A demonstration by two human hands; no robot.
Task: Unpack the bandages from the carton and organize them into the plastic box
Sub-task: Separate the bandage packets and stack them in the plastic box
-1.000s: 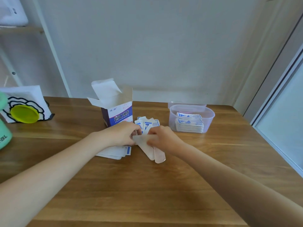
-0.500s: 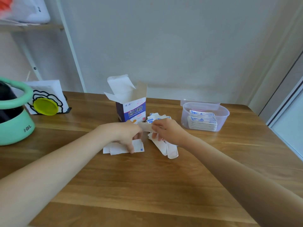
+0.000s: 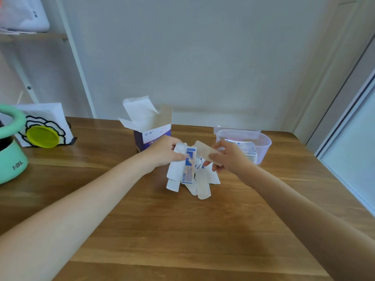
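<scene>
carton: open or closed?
Open. The carton stands upright on the table with its top flaps folded up; contents not visible from here.

The wooden table (image 3: 182, 230) carries an open carton (image 3: 151, 128), a plastic box (image 3: 261, 146), a green container (image 3: 11, 159) and a napkin holder (image 3: 42, 126).

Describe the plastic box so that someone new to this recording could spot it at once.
On the wooden table, look to the far right side, just beyond the right hand. The plastic box is a clear, round-cornered tub with wrapped bandages stacked inside. Unlike the open cardboard carton to its left, it is see-through and low.
</scene>
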